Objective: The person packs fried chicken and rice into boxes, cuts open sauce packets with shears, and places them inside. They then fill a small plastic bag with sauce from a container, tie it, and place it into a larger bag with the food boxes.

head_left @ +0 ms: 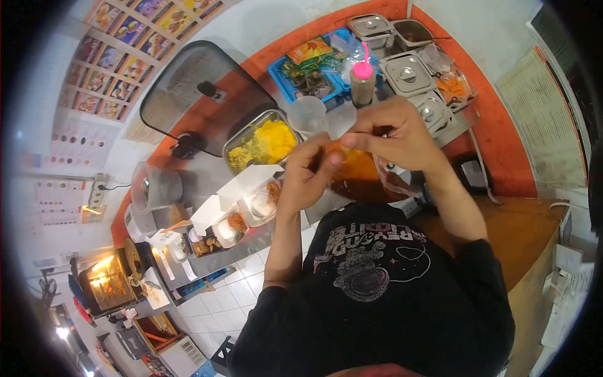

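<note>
My left hand (309, 173) and my right hand (392, 135) meet in front of my chest, thumbs and fingers pinched together. Between them is a small, shiny orange-brown item (342, 151), mostly covered by the fingers; I cannot tell its kind. Just past the fingers stand a clear plastic cup (307, 115) and a bottle with a pink lid and spout (362, 85). Left of my left hand sits a metal tray of yellow food (273, 141). Closer to that forearm are open white boxes with rice and fried food (233, 226). A brown-orange surface (361, 176) lies beneath the hands.
A blue basket (292, 94) holds packets and greens at the back. Lidded steel containers (408, 74) and a tub of orange pieces (453, 88) line the right. A dark mesh cover (195, 94) leans left, near a clear bucket (157, 187).
</note>
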The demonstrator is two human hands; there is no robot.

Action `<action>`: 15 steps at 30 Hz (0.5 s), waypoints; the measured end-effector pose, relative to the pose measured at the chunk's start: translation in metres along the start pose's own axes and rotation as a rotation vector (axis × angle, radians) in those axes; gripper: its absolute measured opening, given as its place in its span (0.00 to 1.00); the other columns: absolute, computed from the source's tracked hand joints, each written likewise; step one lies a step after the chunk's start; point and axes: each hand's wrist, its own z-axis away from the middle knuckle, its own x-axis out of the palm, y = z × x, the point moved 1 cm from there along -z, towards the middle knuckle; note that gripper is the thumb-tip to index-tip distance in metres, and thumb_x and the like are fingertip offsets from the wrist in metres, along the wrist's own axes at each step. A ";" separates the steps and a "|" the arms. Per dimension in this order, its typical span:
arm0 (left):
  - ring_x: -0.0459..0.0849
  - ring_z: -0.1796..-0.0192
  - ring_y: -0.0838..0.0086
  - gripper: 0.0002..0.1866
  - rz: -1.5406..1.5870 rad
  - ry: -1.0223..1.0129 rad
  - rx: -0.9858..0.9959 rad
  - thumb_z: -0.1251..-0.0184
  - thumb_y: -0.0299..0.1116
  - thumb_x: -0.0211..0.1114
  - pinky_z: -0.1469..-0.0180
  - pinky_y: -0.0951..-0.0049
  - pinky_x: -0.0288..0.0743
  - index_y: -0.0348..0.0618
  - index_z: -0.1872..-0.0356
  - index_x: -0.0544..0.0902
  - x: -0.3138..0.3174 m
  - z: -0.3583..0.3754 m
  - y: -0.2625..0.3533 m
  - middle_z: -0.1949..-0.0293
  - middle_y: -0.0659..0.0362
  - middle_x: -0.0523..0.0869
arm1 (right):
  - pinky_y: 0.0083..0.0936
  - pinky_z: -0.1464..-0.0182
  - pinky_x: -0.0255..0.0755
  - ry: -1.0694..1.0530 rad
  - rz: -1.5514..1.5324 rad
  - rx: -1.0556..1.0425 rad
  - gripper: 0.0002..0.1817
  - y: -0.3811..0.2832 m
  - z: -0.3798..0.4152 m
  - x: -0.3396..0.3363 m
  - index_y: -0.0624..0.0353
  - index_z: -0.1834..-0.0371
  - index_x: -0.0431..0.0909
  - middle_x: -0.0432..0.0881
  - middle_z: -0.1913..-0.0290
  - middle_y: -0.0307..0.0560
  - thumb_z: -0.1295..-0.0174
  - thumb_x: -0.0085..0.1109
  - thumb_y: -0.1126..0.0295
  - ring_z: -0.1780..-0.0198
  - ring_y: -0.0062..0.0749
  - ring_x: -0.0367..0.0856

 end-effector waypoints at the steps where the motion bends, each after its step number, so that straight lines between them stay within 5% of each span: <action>1: 0.77 0.65 0.79 0.12 0.082 -0.053 -0.036 0.35 0.32 0.70 0.61 0.76 0.72 0.36 0.56 0.82 0.015 -0.001 0.004 0.70 0.61 0.82 | 0.20 0.83 0.58 0.003 0.005 0.008 0.12 0.006 0.015 -0.002 0.65 0.78 0.81 0.73 0.84 0.38 0.37 0.66 0.71 0.87 0.18 0.71; 4: 0.76 0.68 0.83 0.10 -0.023 -0.249 -0.121 0.35 0.31 0.70 0.64 0.77 0.71 0.34 0.61 0.83 0.011 0.001 -0.006 0.75 0.62 0.81 | 0.15 0.83 0.61 0.053 -0.271 0.324 0.14 0.019 0.039 0.010 0.67 0.76 0.80 0.77 0.80 0.38 0.33 0.62 0.71 0.84 0.15 0.73; 7: 0.76 0.70 0.86 0.11 -0.290 -0.299 -0.203 0.35 0.33 0.72 0.69 0.79 0.70 0.33 0.60 0.86 -0.005 0.013 -0.026 0.72 0.65 0.86 | 0.15 0.78 0.67 0.036 -0.463 0.362 0.16 0.066 0.060 0.013 0.68 0.72 0.81 0.79 0.77 0.39 0.29 0.57 0.66 0.77 0.16 0.77; 8: 0.76 0.70 0.86 0.11 -0.298 -0.314 -0.215 0.35 0.33 0.72 0.69 0.79 0.70 0.33 0.60 0.86 0.005 0.016 -0.022 0.72 0.65 0.86 | 0.18 0.76 0.70 0.082 -0.608 0.399 0.16 0.091 0.070 0.006 0.66 0.62 0.82 0.79 0.75 0.38 0.29 0.57 0.61 0.80 0.19 0.77; 10: 0.76 0.74 0.86 0.09 -0.123 -0.146 -0.313 0.36 0.32 0.72 0.71 0.80 0.69 0.33 0.64 0.87 0.010 0.013 -0.020 0.77 0.66 0.85 | 0.25 0.69 0.76 0.166 -0.265 0.652 0.15 0.170 0.094 0.003 0.65 0.64 0.82 0.82 0.71 0.45 0.30 0.57 0.63 0.72 0.29 0.83; 12: 0.77 0.73 0.87 0.09 -0.127 -0.148 -0.318 0.36 0.31 0.72 0.70 0.81 0.70 0.33 0.64 0.87 0.007 0.013 -0.015 0.75 0.65 0.86 | 0.34 0.62 0.79 -0.009 0.828 0.518 0.11 0.260 0.155 0.012 0.65 0.58 0.78 0.83 0.65 0.55 0.36 0.60 0.68 0.62 0.43 0.85; 15: 0.78 0.72 0.87 0.09 -0.121 -0.152 -0.321 0.35 0.31 0.71 0.69 0.82 0.70 0.33 0.63 0.87 0.006 0.014 -0.016 0.73 0.63 0.87 | 0.45 0.55 0.79 0.088 0.931 0.764 0.17 0.276 0.191 0.036 0.64 0.52 0.73 0.81 0.61 0.62 0.42 0.63 0.69 0.57 0.55 0.83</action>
